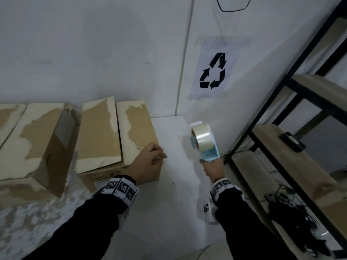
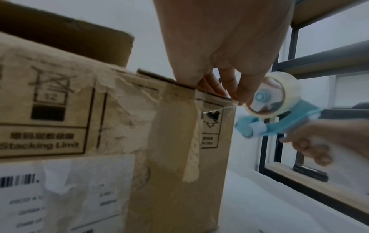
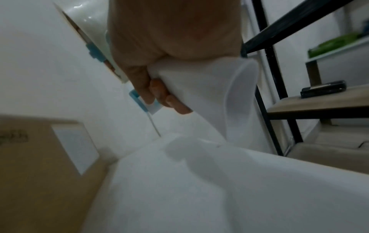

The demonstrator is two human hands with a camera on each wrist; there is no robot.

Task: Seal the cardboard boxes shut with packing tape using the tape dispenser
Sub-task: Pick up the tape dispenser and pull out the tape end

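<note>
Two worn cardboard boxes stand on a white table (image 1: pixel 169 212): a left box (image 1: pixel 33 143) and a right box (image 1: pixel 116 136) whose top flaps lie down. My left hand (image 1: pixel 150 158) sits on the right box's near right corner, and in the left wrist view its fingers (image 2: pixel 225 82) curl over the top edge of that box (image 2: pixel 179 141). My right hand (image 1: pixel 212 169) grips the white handle (image 3: pixel 199 94) of a blue tape dispenser (image 1: pixel 204 141) with a clear tape roll (image 3: pixel 89 23). It holds the dispenser (image 2: pixel 275 110) in the air, right of the box and apart from it.
A black metal shelf rack (image 1: pixel 281 109) with wooden boards stands close on the right, a small black object (image 1: pixel 293 141) on one board. Cables and dark items (image 1: pixel 300 222) lie low beside it. A recycling sign (image 1: pixel 214 70) hangs on the wall behind the table.
</note>
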